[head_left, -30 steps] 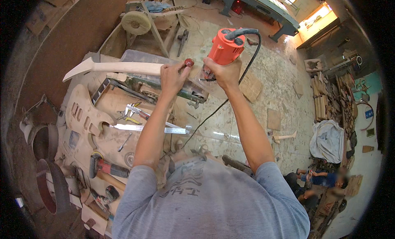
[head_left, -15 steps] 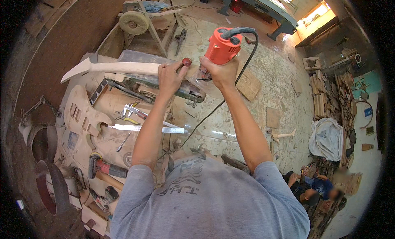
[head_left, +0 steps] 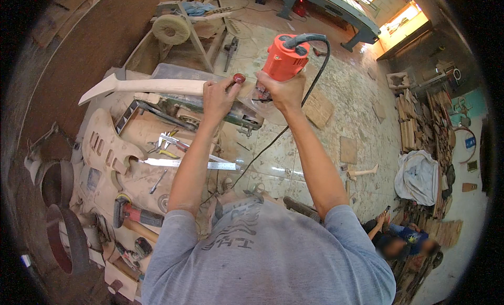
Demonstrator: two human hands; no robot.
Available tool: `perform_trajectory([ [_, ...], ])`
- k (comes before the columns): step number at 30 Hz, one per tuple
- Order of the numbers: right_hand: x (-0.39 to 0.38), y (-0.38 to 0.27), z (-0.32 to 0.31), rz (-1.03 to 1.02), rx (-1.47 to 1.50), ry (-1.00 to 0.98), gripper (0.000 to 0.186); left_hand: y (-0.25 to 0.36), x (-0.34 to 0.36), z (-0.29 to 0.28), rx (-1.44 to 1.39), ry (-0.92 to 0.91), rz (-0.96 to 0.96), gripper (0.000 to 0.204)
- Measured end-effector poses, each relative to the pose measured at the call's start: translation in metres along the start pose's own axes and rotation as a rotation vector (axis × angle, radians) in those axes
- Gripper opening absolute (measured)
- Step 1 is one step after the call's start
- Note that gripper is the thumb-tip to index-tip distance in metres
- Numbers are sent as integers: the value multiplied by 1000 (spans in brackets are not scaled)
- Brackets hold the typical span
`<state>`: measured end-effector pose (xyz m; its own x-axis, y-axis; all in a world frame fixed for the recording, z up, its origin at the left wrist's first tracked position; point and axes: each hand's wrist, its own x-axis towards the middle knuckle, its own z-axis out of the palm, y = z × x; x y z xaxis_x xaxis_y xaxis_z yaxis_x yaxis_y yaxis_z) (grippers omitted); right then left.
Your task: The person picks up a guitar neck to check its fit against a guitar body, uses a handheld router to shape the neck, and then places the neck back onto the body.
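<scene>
An orange-red trim router (head_left: 286, 58) stands upright with its black cord looping off to the right. My right hand (head_left: 283, 92) is wrapped round its lower body, just above a clear base plate (head_left: 270, 113). My left hand (head_left: 218, 98) is closed, thumb and fingers at a dark red round knob (head_left: 239, 78) beside the router. Under that hand runs a pale wooden guitar neck (head_left: 157, 87), its angled headstock (head_left: 100, 90) pointing left. The neck's right end and the router bit are hidden by my hands and the base.
On the bench lie a guitar body (head_left: 107, 142), a steel ruler (head_left: 191, 164), calipers (head_left: 173, 141), pliers and a red-and-black angle grinder (head_left: 136, 213). The router cord (head_left: 262, 150) crosses before me. Wood offcuts (head_left: 317, 108) lie on the floor. Two people (head_left: 409, 239) are at lower right.
My hands, the router and the neck stay almost still. At the lower right, one person has shifted and now holds up a small dark object.
</scene>
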<state>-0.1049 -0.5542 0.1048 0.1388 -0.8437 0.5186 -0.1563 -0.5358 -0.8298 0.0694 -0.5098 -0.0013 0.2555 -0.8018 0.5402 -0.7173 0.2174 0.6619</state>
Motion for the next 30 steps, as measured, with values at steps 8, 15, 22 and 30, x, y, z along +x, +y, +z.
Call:
perform_trajectory([
  [8,6,3,-2,10,24,-29,44,8,1,-2,40,-26,-101,29],
  [15,12,1,-4,1,49,-69,49,14,1,-7,74,-11,-89,29],
  [22,7,-1,-4,21,6,-99,45,6,-4,-3,93,31,-48,29],
  [30,2,4,0,52,72,-31,42,8,-1,-1,51,19,-75,30],
])
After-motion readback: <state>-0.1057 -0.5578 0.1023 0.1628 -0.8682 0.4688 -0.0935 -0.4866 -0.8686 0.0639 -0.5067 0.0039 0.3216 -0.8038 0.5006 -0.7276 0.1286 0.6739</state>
